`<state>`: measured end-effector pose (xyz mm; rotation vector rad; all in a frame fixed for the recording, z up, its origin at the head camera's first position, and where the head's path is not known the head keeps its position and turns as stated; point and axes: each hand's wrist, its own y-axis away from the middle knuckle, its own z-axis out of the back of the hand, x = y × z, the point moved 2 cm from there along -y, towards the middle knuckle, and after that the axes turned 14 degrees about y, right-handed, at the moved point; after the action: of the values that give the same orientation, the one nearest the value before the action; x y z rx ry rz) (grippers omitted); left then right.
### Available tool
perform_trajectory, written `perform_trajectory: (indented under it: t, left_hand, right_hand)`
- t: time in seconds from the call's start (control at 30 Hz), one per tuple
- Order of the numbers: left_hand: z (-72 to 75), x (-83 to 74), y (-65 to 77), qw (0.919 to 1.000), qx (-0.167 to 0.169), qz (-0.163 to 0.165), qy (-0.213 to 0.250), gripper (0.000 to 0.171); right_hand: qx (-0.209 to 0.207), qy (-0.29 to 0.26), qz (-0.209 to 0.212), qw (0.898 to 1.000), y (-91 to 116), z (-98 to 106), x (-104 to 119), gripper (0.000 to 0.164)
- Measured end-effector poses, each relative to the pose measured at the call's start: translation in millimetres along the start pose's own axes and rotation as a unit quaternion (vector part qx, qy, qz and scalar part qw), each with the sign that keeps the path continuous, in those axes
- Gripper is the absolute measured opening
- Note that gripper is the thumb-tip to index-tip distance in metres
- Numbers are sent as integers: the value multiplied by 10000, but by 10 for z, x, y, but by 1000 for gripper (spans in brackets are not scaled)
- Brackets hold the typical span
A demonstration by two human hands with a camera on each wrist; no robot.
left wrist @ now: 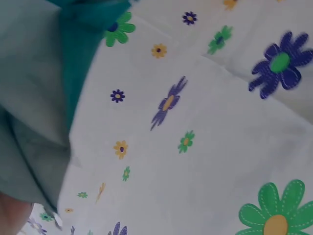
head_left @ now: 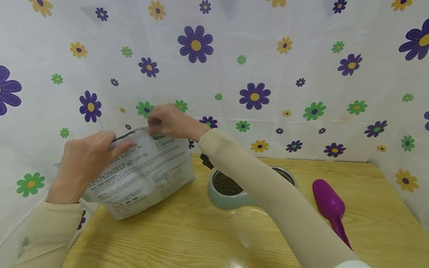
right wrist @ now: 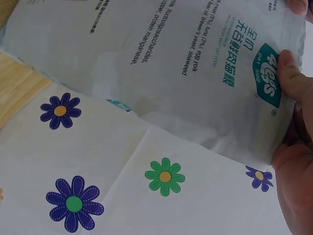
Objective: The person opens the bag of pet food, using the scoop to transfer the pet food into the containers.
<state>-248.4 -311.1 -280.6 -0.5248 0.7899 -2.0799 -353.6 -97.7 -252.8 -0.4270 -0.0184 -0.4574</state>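
A white printed pet food bag (head_left: 144, 171) stands tilted at the left of the table. My left hand (head_left: 85, 160) grips its top edge at the left, thumb lying along the near side. At the top right corner my right hand (head_left: 172, 121) pinches the edge, thumb over the teal logo; the right wrist view shows this thumb (right wrist: 292, 76) on the bag's face. In the left wrist view the bag's grey and teal side (left wrist: 39, 98) fills the left, with a bit of the hand (left wrist: 14, 215) below it.
A pale blue-green double bowl (head_left: 231, 201) holds brown kibble (head_left: 226, 185), partly hidden under my right forearm. To its right lies a purple scoop (head_left: 328, 201), handle towards me. A flowered white sheet (head_left: 218, 74) hangs behind the wooden table (head_left: 187, 238).
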Motion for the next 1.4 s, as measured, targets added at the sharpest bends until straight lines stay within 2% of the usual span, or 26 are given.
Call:
perform_trajectory:
  t: [0.13, 0.23, 0.33, 0.47, 0.6, 0.67, 0.87, 1.0, 1.17, 1.27, 1.4]
  left_hand:
    - [-21, 37, -3, 9989, 118, -426, 135, 60]
    - [-52, 47, -3, 9974, 198, -568, 395, 55]
    - [-74, 58, 6, 9965, 151, -571, 590, 55]
    - [-75, 63, 14, 9973, 259, -304, 609, 51]
    - [-56, 25, 7, 9967, 572, 104, 569, 26]
    - [-51, -2, 4, 9954, 677, 274, 613, 20]
    - [-76, -53, -7, 9895, 813, 709, 967, 18]
    - [-55, -27, 50, 9882, 797, 947, 906, 16]
    - [44, 45, 128, 9903, 769, 958, 652, 13]
    - [120, 49, 115, 9877, 984, 1087, 552, 16]
    - [163, 11, -22, 9775, 1471, 1353, 669, 29]
  right_hand:
    - [-9, 14, -27, 10000, 9, -22, -3, 14]
    - [41, 46, -89, 9999, 6, -48, 5, 14]
    - [171, 60, -158, 9997, -3, -67, 25, 15]
    - [347, 192, -85, 9992, -22, -71, 85, 20]
    - [314, 286, 14, 9991, -34, -67, 166, 19]
    - [233, 362, 10, 9991, -40, -76, 198, 15]
    - [172, 1020, -54, 9946, -74, -155, 249, 13]
    - [46, 1251, 25, 9921, -126, -191, 260, 17]
    - [189, 852, -176, 9960, -145, -116, 210, 22]
    - [143, 641, -195, 9976, -110, -100, 211, 20]
    - [-6, 702, -201, 9973, -60, -124, 208, 14]
